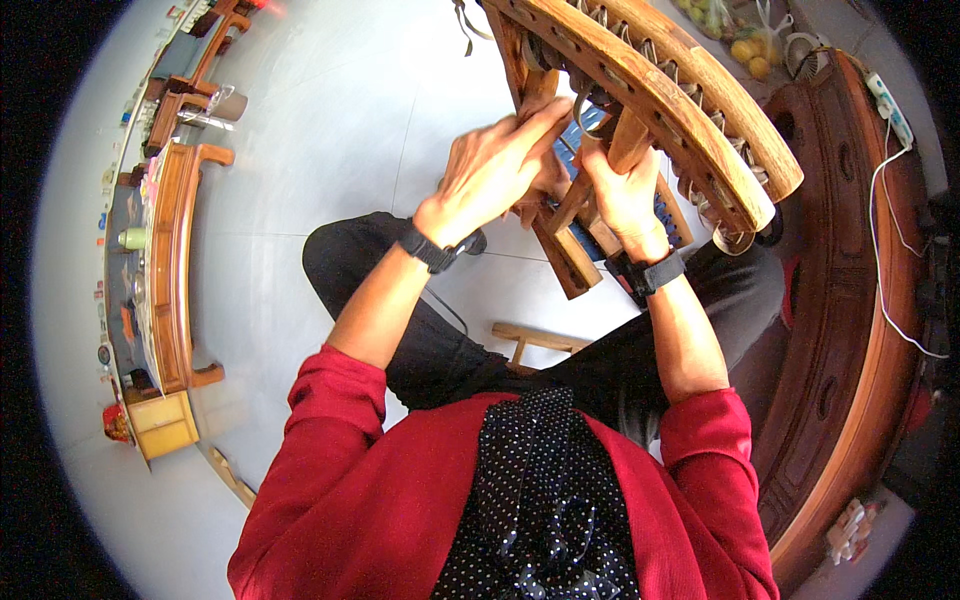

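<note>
A folding wooden stool [655,105] is tilted up in front of me, its two thick, rounded rails laced with dark straps along their row of holes. My right hand [625,195] is closed round one of its wooden legs beneath the rails. My left hand [505,165] is closed at the leg on the left, with the index finger stretched along the wood; its other fingers are partly hidden under the hand. Below both hands, a crossing wooden leg [570,265] angles down towards the floor. Blue material shows behind the legs. Each wrist wears a black band.
On the floor between my legs lies another wooden piece [535,337]. A dark wooden cabinet [825,280] stands at right, with a power strip [888,108] and white cable on it. Bags of yellow fruit [750,55] sit at the far right. A long wooden table [175,270] is at left.
</note>
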Tool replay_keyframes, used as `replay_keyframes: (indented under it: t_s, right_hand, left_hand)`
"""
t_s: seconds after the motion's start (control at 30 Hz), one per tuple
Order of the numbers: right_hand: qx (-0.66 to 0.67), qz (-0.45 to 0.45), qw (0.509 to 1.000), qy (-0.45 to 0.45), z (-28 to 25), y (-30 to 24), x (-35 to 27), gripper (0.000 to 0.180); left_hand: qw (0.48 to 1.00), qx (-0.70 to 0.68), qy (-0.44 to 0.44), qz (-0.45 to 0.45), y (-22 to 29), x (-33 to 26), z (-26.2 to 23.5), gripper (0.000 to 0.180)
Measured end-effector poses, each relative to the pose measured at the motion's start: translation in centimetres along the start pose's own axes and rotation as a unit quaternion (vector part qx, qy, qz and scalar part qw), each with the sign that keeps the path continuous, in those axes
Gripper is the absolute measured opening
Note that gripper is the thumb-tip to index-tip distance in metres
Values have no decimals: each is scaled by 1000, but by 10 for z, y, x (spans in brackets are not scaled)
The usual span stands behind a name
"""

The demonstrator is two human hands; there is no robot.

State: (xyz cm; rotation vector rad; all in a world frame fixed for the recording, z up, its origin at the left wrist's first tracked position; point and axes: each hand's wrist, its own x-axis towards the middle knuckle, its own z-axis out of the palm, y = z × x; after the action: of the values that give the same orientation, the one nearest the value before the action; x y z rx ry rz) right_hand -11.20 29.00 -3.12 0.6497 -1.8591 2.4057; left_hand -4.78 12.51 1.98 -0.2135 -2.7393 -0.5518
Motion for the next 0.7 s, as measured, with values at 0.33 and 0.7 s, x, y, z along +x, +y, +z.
replay_keyframes:
  t_s: [0.33,0.7]
  right_hand:
    - [-19,9,999,-26,2,-7,-2,16]
    - [-45,-20,999,21,-2,6,5,17]
  left_hand:
    - [983,-132,-2,-130,-8,-22,38,57]
    - [996,61,-11,69,-7,-25,19,45]
